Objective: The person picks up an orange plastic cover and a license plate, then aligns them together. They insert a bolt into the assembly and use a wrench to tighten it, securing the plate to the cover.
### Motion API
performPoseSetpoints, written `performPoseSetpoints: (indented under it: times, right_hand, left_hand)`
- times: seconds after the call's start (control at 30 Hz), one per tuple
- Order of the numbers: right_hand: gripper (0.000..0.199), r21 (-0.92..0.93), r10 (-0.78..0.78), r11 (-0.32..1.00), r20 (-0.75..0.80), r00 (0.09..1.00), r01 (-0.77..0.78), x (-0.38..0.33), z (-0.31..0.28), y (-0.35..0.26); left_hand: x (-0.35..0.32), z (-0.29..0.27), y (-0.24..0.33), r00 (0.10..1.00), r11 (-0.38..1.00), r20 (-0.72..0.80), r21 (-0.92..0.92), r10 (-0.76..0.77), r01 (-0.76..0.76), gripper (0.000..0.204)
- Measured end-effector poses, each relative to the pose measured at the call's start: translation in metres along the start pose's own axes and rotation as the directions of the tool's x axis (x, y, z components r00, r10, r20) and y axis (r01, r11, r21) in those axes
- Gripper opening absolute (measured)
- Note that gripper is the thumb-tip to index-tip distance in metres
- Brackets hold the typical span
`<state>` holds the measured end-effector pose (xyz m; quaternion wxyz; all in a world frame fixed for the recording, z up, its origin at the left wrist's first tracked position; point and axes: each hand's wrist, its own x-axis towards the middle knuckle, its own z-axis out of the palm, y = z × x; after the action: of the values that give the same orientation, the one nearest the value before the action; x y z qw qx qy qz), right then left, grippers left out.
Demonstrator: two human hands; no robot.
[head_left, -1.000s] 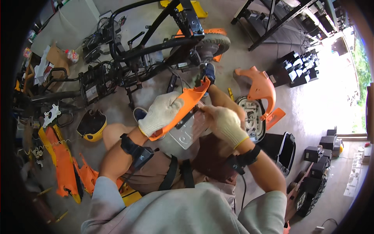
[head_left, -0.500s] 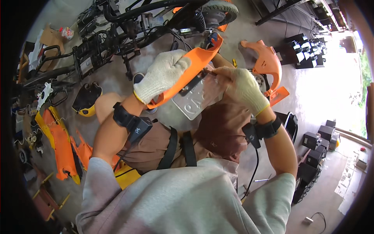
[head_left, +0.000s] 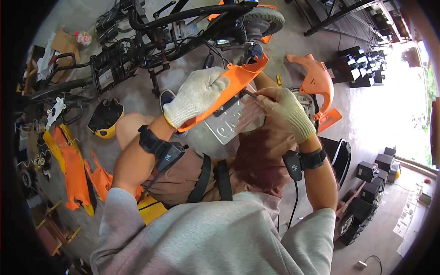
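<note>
Clasping an orange fender over the lap in the left hand, with license plate apparently still attached; pinching a slim rod beside it in the right hand. Near a black scooter frame, seemingly already stripped.

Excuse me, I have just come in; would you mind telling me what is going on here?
A seated person in cream knitted gloves is working on a curved orange plastic panel. Their left hand grips it, while the right hand holds a slim dark rod against its underside, where a translucent or pale embossed plate also shows. Ahead stands a black tubular metal frame, and another curved orange plastic piece lies on the floor to the right.
</note>
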<state>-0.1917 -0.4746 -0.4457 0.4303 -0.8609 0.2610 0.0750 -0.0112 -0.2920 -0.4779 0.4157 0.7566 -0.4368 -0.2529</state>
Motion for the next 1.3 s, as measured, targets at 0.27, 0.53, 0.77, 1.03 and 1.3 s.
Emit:
performPoseSetpoints:
  times: [0.27,0.53,0.77,1.03,1.3]
  right_hand:
    - [0.029,-0.134,-0.048,0.990,-0.097,0.994,0.035,-0.014,0.007,-0.014]
    - [0.035,-0.210,0.094,0.974,0.015,0.995,-0.088,0.003,-0.014,-0.003]
    - [0.039,-0.272,0.109,0.959,0.102,0.989,-0.077,0.019,-0.027,0.005]
    - [0.043,0.098,0.192,0.973,0.151,0.970,-0.208,-0.012,0.018,-0.025]
    - [0.029,0.563,0.332,0.732,0.197,0.922,-0.384,-0.037,0.031,-0.032]
  left_hand:
    - [-0.002,0.004,0.004,0.997,0.998,0.045,-0.037,-0.056,0.058,0.018]
    - [-0.001,-0.001,0.005,0.985,0.998,0.161,-0.010,-0.066,0.069,0.025]
    - [-0.002,-0.003,0.002,0.985,0.999,0.172,-0.011,-0.028,0.030,0.023]
    - [0.001,-0.005,-0.005,0.988,0.968,0.020,-0.198,-0.155,0.156,0.024]
    - [0.003,-0.007,-0.003,0.994,0.980,0.013,-0.165,-0.110,0.110,0.021]
